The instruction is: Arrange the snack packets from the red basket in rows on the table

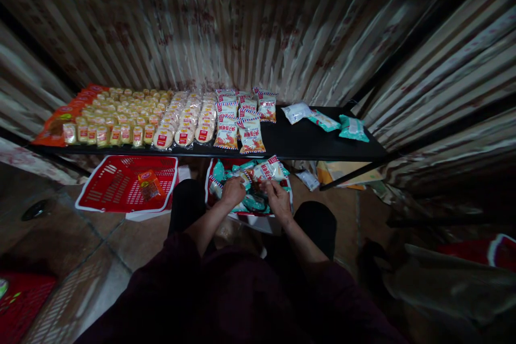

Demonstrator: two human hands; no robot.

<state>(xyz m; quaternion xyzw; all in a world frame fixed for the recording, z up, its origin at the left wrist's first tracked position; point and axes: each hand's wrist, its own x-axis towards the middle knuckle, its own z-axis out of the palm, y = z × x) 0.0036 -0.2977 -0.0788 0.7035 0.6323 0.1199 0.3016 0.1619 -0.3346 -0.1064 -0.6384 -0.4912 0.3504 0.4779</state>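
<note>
One white snack packet [269,170], pinched by my right hand [279,203], over the far right corner of the red basket [207,191]. My left hand [234,192] is curled near the basket's middle; can't tell its hold. Partway, I'd judge: black shelf [290,140] has packet rows [226,134] from left edge to middle, three loose packs [351,128] toward right edge; teal packets [218,170] fill the basket.

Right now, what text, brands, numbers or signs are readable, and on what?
Nothing I can quote reliably.
White bags: large red characters, too blurred.
Round packs: red labels, too small.
Yellow packs: red labels, too small.
Orange packet: too blurred.
Teal packs: too blurred.
Backdrop: reddish marks, unreadable.
</note>
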